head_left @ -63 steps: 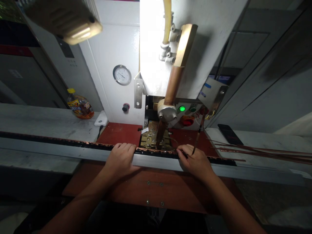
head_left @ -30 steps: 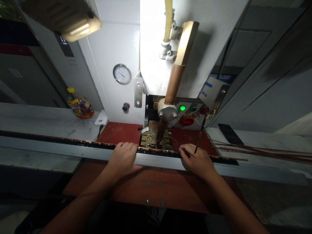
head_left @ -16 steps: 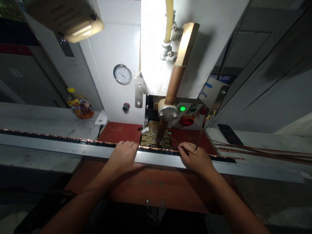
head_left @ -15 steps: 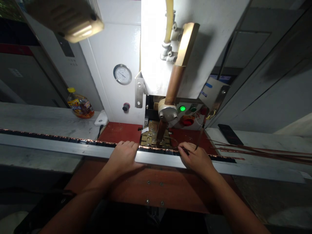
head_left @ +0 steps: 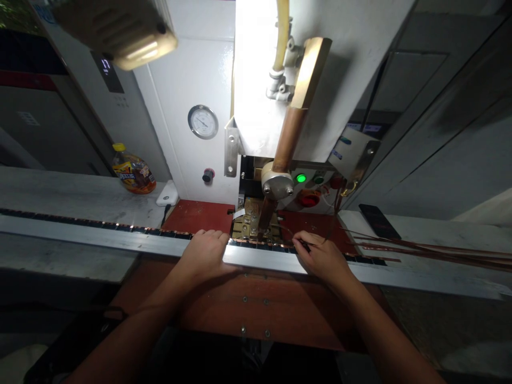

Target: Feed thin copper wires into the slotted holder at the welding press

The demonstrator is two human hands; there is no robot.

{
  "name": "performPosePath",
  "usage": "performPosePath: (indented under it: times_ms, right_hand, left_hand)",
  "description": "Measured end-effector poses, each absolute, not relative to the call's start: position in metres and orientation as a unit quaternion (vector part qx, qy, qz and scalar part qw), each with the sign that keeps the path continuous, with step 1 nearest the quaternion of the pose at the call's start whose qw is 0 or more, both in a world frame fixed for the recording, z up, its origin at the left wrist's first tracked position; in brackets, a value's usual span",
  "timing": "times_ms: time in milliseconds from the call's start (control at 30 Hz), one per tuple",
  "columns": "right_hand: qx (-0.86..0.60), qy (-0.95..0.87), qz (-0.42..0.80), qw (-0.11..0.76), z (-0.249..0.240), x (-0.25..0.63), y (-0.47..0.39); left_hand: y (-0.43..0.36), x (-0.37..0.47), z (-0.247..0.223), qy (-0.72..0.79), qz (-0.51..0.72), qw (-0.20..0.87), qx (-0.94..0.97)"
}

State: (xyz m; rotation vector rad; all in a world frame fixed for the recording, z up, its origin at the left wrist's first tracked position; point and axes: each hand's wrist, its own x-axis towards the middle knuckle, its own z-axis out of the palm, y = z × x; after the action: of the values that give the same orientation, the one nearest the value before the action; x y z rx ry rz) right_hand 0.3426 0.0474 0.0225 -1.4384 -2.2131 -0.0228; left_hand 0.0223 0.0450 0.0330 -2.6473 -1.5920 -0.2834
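A long aluminium bar (head_left: 256, 257) runs across in front of me, with a black strip edged in copper (head_left: 276, 247) along its far side. My left hand (head_left: 206, 250) is closed over the bar, fingers on the far side and thumb on the near face. My right hand (head_left: 320, 256) is pinched on a thin, dark wire-like piece (head_left: 287, 231), whose curved end reaches toward the brass fixture (head_left: 248, 216); part of it is hidden in the fingers. Between my hands, a copper-coloured electrode rod (head_left: 266, 213) slants down to the strip at the fixture.
Several copper strips (head_left: 424, 252) lie at right near a dark phone (head_left: 379, 221). A bottle with a yellow cap (head_left: 134, 170) and a small white box (head_left: 167, 193) stand at left. The machine carries a gauge (head_left: 203, 122), a lit green button (head_left: 301, 178) and a red knob (head_left: 309, 199).
The view has shifted very slightly. Digits now show on the machine's display at upper left. Both hands keep nearly the same place and grip.
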Motion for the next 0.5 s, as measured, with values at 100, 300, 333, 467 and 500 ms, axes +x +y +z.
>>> performPosePath:
  times_ms: [100, 300, 333, 467, 500]
  right_hand:
    - [-0.532, -0.809, 0.006, 0.25, 0.0222, 0.3427, 0.0492]
    - [-0.54, -0.807, 0.018, 0.238, 0.0222, 0.3429, 0.0507]
    - [-0.541, -0.807, 0.018, 0.236, 0.0223, 0.343, 0.0508]
    - [-0.541, -0.809, 0.018, 0.232, 0.0226, 0.3429, 0.0517]
    - [-0.54, -0.809, 0.017, 0.231, 0.0227, 0.3429, 0.052]
  left_hand:
    - [0.0464, 0.0224, 0.0333, -0.513, -0.094, 0.015, -0.853]
    - [0.048, 0.0226, 0.0339, -0.512, -0.087, 0.009, -0.855]
    - [0.0483, 0.0227, 0.0341, -0.511, -0.086, 0.008, -0.855]
    - [0.0493, 0.023, 0.0354, -0.513, -0.088, 0.002, -0.854]
    - [0.0496, 0.0231, 0.036, -0.513, -0.088, 0.001, -0.854]
